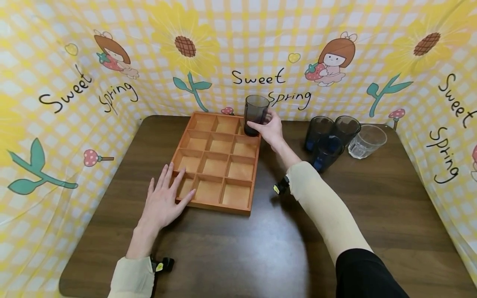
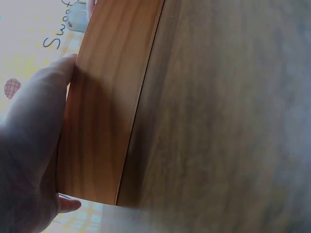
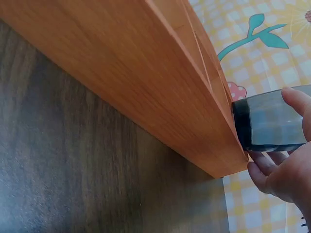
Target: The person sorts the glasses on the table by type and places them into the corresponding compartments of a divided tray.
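Note:
My right hand (image 1: 271, 129) grips a dark tinted drinking glass (image 1: 256, 108) upright, thumb on one side and fingers behind. The glass is at the back right compartment of a wooden divided tray (image 1: 255, 174); in the right wrist view the base of the glass (image 3: 241, 125) is at the tray's top edge, and I cannot tell whether it touches the compartment floor. My left hand (image 1: 162, 203) rests with spread fingers on the tray's front left corner. The left wrist view shows the left hand (image 2: 34, 126) along the tray's wooden side (image 2: 104, 111).
Right of the tray stand three dark tinted glasses (image 1: 319, 129) grouped close together. Beside them is a clear glass (image 1: 369, 142). All stand on a dark wooden table (image 1: 223, 256), with a yellow checked cloth (image 1: 238, 45) hanging round its back and sides.

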Motion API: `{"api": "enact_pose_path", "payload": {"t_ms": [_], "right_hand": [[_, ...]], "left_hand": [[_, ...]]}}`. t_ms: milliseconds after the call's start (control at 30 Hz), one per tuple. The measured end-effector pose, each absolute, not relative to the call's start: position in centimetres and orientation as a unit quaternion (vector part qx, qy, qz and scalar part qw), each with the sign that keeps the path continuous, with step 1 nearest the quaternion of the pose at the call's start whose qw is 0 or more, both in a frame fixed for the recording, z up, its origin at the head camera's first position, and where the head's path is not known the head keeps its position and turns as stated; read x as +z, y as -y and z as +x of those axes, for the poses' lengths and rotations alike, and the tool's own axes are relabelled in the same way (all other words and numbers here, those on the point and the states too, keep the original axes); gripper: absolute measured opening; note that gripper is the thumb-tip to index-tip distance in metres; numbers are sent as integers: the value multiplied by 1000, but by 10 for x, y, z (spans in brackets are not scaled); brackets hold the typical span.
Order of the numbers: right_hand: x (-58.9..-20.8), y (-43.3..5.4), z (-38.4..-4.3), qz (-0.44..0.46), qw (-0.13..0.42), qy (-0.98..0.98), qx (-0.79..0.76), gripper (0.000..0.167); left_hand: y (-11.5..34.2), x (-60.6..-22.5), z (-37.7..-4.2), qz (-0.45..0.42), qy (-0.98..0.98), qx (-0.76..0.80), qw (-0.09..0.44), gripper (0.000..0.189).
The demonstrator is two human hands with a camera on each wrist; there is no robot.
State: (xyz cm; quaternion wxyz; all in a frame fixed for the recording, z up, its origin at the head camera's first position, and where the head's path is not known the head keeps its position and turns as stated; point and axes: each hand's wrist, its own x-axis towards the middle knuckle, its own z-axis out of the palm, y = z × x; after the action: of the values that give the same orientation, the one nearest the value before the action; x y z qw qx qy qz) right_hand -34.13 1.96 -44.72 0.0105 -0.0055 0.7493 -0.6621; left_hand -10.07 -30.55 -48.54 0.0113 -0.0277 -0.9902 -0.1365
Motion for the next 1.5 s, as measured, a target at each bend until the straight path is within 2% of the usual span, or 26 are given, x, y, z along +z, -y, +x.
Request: {"api": "enact_pose_path", "payload": {"t_ms": [167,633,1033,1167,1300,1500], "right_hand": [[-455,-19,-344,-12,6,-781,-624,88],[-479,-14,-343,-73,-49,-835,-543,79],[-489,-15,-334,-101,-59,-841,-528,76],[-487,-26,-322,-125,-43,-829,-544,82],[-479,-44,-301,-127,-4,-815,-565,88],[-463,-77,-264,-122,37,-787,-604,83]], "left_hand": [[304,-488,-100,-24,990,-139,13,88],[301,-490,-97,-19,989,-145,32,86],[298,-486,-89,0,988,-154,33,94],[296,-486,-87,6,987,-160,35,100],[297,-487,-85,9,985,-166,41,104],[301,-490,-84,8,984,-171,52,104]]}}
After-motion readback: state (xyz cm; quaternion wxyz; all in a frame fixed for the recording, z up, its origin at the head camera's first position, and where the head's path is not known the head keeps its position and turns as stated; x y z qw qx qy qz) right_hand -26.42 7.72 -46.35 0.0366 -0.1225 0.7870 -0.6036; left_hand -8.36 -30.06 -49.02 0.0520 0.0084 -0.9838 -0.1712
